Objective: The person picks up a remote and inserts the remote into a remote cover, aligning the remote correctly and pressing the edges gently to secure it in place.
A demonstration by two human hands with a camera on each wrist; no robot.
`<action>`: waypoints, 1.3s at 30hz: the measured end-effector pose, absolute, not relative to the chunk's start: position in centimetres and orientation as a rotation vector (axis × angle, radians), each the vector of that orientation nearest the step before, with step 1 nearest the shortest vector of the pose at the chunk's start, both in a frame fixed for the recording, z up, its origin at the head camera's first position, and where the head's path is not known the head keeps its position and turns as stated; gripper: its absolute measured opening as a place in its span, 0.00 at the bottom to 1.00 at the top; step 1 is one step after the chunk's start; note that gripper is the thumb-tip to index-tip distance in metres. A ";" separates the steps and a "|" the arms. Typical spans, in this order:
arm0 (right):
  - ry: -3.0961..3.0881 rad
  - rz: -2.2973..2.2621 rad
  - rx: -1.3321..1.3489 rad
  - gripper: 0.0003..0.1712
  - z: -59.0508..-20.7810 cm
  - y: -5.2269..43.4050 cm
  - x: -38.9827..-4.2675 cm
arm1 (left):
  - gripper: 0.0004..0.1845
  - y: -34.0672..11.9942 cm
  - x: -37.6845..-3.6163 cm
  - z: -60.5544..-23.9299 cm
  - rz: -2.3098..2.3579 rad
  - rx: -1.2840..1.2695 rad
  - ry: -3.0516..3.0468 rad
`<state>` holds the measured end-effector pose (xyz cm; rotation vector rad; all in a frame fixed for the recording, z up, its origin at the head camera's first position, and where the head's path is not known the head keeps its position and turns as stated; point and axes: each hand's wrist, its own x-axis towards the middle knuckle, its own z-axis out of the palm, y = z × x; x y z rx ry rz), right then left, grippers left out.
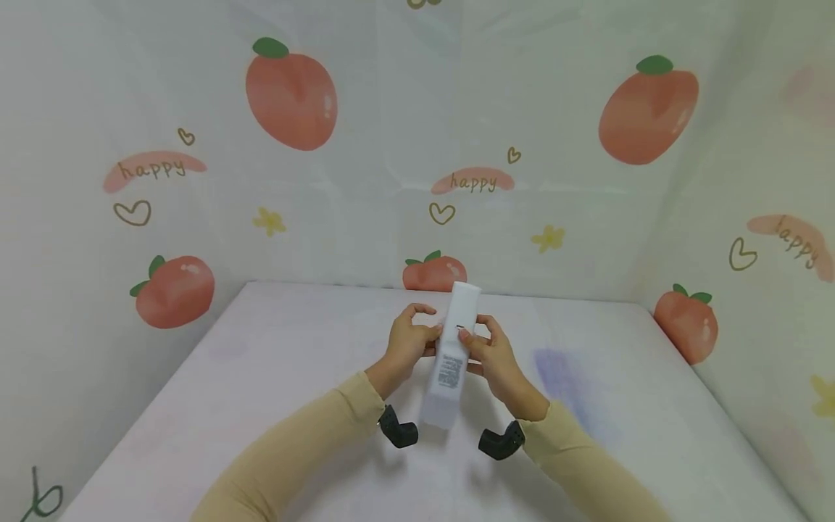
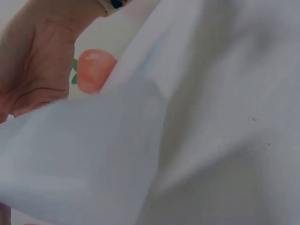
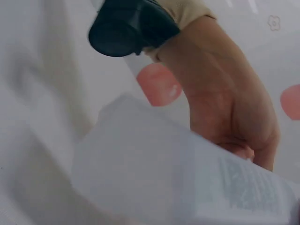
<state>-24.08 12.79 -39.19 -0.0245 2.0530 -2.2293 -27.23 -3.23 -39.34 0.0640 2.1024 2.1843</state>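
Observation:
A long white object (image 1: pixel 446 399), narrower at its upper part and wider at its lower end, tilts slightly to the right in the head view. It bears a block of small grey print (image 1: pixel 450 371) and a small dark mark higher up; its kind is unclear. My left hand (image 1: pixel 407 341) grips its left side, the thumb at the edge and the index finger raised away. With its thumb on the front face, my right hand (image 1: pixel 492 355) grips the right side. In each wrist view, the white object (image 2: pixel 89 150) hides most fingertips.
Below the hands, the table (image 1: pixel 313 464) has a white cover with a purple smudge (image 1: pixel 561 377) on the right. Behind stands a white cloth backdrop (image 1: pixel 365 145) printed with peaches and hearts. Black cameras (image 1: pixel 399 428) hang under both wrists.

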 end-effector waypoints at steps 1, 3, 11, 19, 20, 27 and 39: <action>2.048 -2.237 -0.014 0.26 -39.3 12.8 -24.2 | 0.12 -3.3 -27.2 -39.5 2.198 0.088 2.088; 2.038 -2.250 0.009 0.26 -39.3 12.7 -24.4 | 0.13 -3.4 -27.1 -39.8 2.210 0.137 2.073; 2.042 -2.220 -0.004 0.25 -39.3 12.6 -24.8 | 0.20 -4.1 -26.7 -40.2 1.997 0.357 2.243; 1.755 -2.375 0.041 0.20 -39.6 12.6 -24.4 | 0.20 -4.2 -26.7 -39.7 2.026 0.275 2.317; 1.735 -2.387 0.045 0.15 -39.6 12.7 -24.4 | 0.19 -4.1 -26.7 -39.7 2.037 0.272 2.312; 1.904 -2.391 0.149 0.14 -39.5 13.0 -24.7 | 0.22 -3.7 -26.6 -39.4 1.976 0.312 2.223; 2.016 -2.279 0.173 0.08 -38.4 13.9 -26.0 | 0.26 -3.2 -25.8 -39.1 1.847 0.355 2.132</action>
